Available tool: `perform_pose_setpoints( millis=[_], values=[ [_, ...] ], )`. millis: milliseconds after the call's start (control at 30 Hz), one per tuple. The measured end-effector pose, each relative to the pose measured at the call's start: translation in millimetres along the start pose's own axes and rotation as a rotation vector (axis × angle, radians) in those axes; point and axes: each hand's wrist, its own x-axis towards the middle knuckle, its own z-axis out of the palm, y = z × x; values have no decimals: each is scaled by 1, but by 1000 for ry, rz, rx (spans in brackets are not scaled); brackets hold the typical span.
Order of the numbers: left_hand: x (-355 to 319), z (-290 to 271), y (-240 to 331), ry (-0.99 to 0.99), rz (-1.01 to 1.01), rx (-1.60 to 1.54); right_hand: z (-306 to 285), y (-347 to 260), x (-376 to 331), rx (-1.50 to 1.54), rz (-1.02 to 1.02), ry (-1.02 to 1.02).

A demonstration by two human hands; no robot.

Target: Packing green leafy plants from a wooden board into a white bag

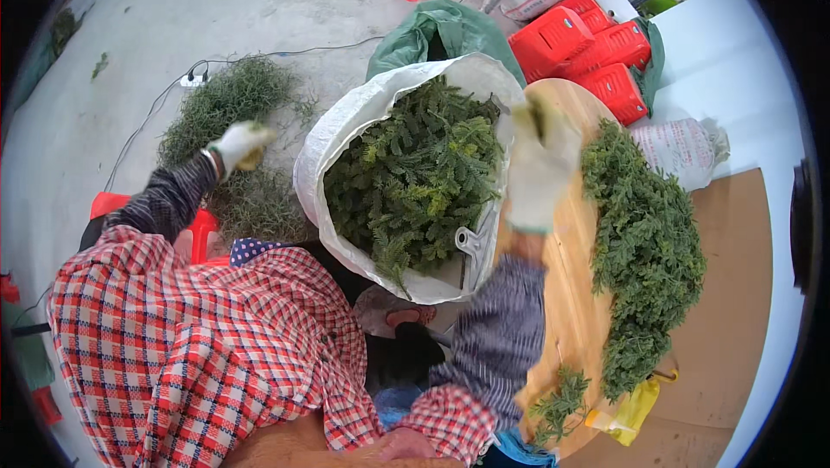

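A white woven sack (316,152) stands open before me, full of green conifer sprigs (415,174). My left hand (239,146), in a white glove with a yellowish palm, is over loose thin green cuttings (229,105) on the floor. Its fingers look apart, with nothing visible in them. Between the sack and the round wooden table (562,295), my right hand (545,165) is raised in a similar glove. Motion smears its fingers, so their grip is unclear. A grey metal fitting with a tube-like end (469,241) shows at the sack's near right edge.
Dense leafy greenery (644,260) lies along the table's right side, with a small sprig (562,403) near its front edge. Behind the sack is a green bag (445,27). Red plastic stools (553,40) lie stacked at the back right. A cable (285,54) crosses the floor.
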Motion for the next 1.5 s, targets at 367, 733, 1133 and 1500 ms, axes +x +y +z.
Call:
perform_pose_setpoints(
  millis=[367, 733, 1133, 1500],
  values=[
    [15, 49, -24, -328, 148, 320, -60, 25, -11, 170, 208, -79],
    [19, -16, 144, 213, 843, -13, -369, 60, -281, -1152, 948, 45],
    [-164, 147, 225, -511, 1077, 276, -311, 7, -235, -966, 697, 286],
    [-204, 258, 176, -1370, 262, 87, -124, -35, -214, 15, 756, 219]
  ],
)
